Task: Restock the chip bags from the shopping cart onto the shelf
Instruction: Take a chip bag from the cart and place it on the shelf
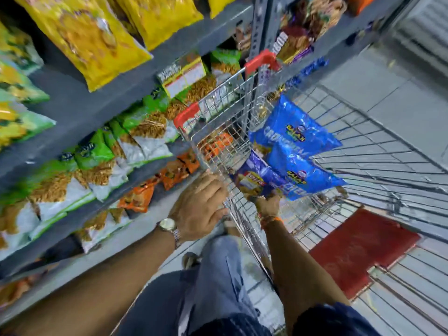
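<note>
A wire shopping cart [363,151] with red corner caps stands to the right of a grey shelf [80,110]. Inside the cart lie blue chip bags [293,132] and a purple-blue one [257,178]. My right hand [268,204] is down inside the cart, shut on the lower edge of the blue chip bags. Resting on the cart's left rim is my left hand [201,207], a watch on its wrist, its fingers curled over the wire.
The shelf holds yellow bags [82,37] on top, green-and-white snack bags [101,161] in the middle and orange bags [145,192] lower down. A red flap [361,251] lies in the cart's seat part. My leg in jeans stands on the tiled floor between shelf and cart.
</note>
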{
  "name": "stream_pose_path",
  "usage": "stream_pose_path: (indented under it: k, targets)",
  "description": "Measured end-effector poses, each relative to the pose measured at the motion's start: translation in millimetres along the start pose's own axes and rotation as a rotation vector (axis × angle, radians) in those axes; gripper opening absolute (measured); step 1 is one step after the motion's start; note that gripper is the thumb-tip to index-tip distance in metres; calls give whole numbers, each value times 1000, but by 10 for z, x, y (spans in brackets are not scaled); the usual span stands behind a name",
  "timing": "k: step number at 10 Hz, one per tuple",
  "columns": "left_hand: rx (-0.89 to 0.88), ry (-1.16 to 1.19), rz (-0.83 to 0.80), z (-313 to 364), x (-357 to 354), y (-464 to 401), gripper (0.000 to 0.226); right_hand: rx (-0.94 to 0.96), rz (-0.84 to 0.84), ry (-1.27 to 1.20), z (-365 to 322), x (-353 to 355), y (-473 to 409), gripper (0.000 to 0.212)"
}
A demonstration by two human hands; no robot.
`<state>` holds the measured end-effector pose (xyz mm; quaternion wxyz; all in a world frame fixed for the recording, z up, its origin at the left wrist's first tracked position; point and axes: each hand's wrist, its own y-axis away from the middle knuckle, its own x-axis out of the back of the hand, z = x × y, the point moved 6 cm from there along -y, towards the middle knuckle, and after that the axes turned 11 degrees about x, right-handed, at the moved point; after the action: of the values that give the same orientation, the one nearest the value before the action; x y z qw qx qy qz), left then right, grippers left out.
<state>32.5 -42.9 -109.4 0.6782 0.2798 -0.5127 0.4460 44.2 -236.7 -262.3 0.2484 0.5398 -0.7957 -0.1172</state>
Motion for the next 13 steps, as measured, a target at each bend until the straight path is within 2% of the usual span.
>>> stream_pose_path:
  k: [1, 2, 3, 4, 5, 6, 7, 8, 9, 10, 11, 12, 13]
  targets:
    - [-6, 28, 47, 2, -21, -12, 54, -27, 19, -112, 84, -79, -78, 50]
    - [3, 31, 55, -9, -50, -8, 59, -20, -27, -99, 240, -153, -174, 57]
    - [11, 36, 48, -33, -74, -4, 63, -35, -19, -36, 282, -200, -219, 48]
    - [5, 7, 66, -20, -61, -14, 65, -15, -49, 74, 203, -217, -218, 48]
    - [11, -17, 25, 10, -15, -30, 64, 6, -66, 41, 77, -244, -198, 41]
    - [7, -68, -80, 28, 96, -55, 54, 70, -90, -6, -190, -221, -155, 34]
    - [-18, -113, -174, 21, 244, -55, 42, 108, -85, -60, -568, -126, -70, 36]
    - [23, -80, -147, -20, 615, -46, 41, 230, -52, -112, -1177, -9, 121, 27]
    - [92, -83, -39, -108, 1232, 64, 46, 350, -92, -252, -1927, 31, 459, 19]
    - [179, -91, 79, -263, 1931, 321, 50, 533, -201, -317, -2751, -51, 876, 17]
    - [290, -131, 232, -465, 2728, 808, 51, 685, -343, -382, -3585, -299, 1463, 37]
    - [393, -197, 411, -649, 3497, 1430, 54, 831, -514, -455, -4321, -664, 2150, 43]
    - [520, -304, 572, -823, 4183, 2086, 58, 975, -689, -528, -4917, -1063, 2920, 40]
